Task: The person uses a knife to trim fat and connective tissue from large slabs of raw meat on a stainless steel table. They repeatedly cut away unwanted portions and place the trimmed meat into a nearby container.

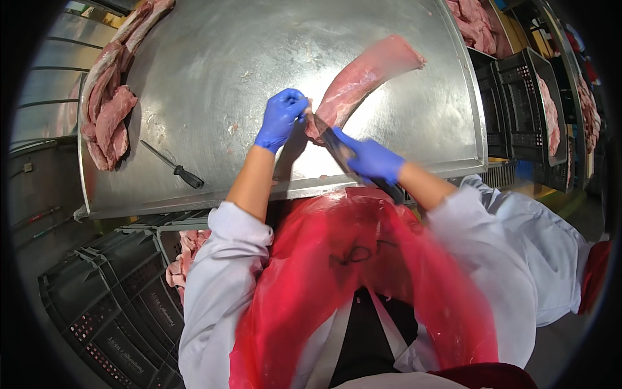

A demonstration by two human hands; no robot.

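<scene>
A long piece of pale pink meat (366, 78) lies slantwise on the metal table, its narrower end towards me. In a blue glove, my left hand (284, 118) has its fingers closed in a pinch on a small flap of meat at that near end. My right hand (376, 161), also gloved in blue and slightly blurred, is wrapped round a dark-handled knife (334, 144). The knife slants up and left, its front part against the near end of the meat. Motion blur and the glove hide part of the knife.
Several long meat strips (107, 97) lie along the left edge of the metal table (214, 58). Near them rests a sharpening steel (173, 166) with a black handle. Black crates (518, 97) with meat stand at the right; more crates (123, 305) are at the lower left.
</scene>
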